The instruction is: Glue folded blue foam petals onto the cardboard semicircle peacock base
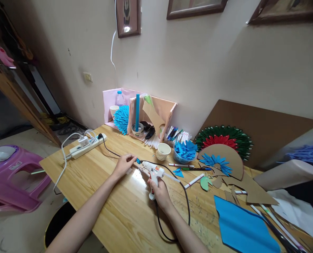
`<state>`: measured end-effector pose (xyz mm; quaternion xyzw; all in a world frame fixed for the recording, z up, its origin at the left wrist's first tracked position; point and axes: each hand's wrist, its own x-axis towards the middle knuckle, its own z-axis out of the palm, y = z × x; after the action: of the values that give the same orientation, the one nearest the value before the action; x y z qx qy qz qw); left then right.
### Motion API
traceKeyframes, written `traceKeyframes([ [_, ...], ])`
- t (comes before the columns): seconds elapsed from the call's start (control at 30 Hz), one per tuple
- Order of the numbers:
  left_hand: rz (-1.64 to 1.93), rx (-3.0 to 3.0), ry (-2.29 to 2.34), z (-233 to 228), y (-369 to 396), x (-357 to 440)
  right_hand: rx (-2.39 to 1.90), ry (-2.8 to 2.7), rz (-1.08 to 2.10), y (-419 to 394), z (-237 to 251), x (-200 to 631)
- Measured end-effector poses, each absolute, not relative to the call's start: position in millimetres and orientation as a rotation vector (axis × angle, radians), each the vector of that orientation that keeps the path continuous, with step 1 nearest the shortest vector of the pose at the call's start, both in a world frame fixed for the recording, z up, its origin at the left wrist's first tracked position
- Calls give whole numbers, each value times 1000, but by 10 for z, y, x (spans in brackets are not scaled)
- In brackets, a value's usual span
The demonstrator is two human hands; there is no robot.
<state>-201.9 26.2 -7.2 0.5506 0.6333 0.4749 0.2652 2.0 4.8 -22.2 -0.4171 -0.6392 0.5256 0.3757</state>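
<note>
Blue is the small paper piece (138, 161) that my left hand (124, 164) pinches by its near end, the grip narrow and closed on it, so the free tip stays out in front of the nozzle. My right hand (159, 189) wraps the handle of the white glue gun (153, 170), the grip closed around it, and the nozzle points left toward the paper piece, almost touching it. Both hands are low over the wooden surface (114, 207), I think because this keeps them steady. The black cable (186, 203) of the gun loops on the near side of my right wrist, and it seems to go left and far to the power strip (85, 145).

To the right, near enough to reach, a bowl of folded blue pieces (184, 150) stands beside a paper cup (163, 150). Further right lies a cardboard half-circle (231, 158) with blue petals (216, 162) already on it, and a blue sheet (244, 228) is near the right edge.
</note>
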Motion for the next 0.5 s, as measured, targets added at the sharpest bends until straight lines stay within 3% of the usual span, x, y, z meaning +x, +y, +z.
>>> traceKeyframes([
  [0.5, 1276, 1471, 1746, -26, 248, -1982, -1043, -1643, 1379, 31, -187, 30],
])
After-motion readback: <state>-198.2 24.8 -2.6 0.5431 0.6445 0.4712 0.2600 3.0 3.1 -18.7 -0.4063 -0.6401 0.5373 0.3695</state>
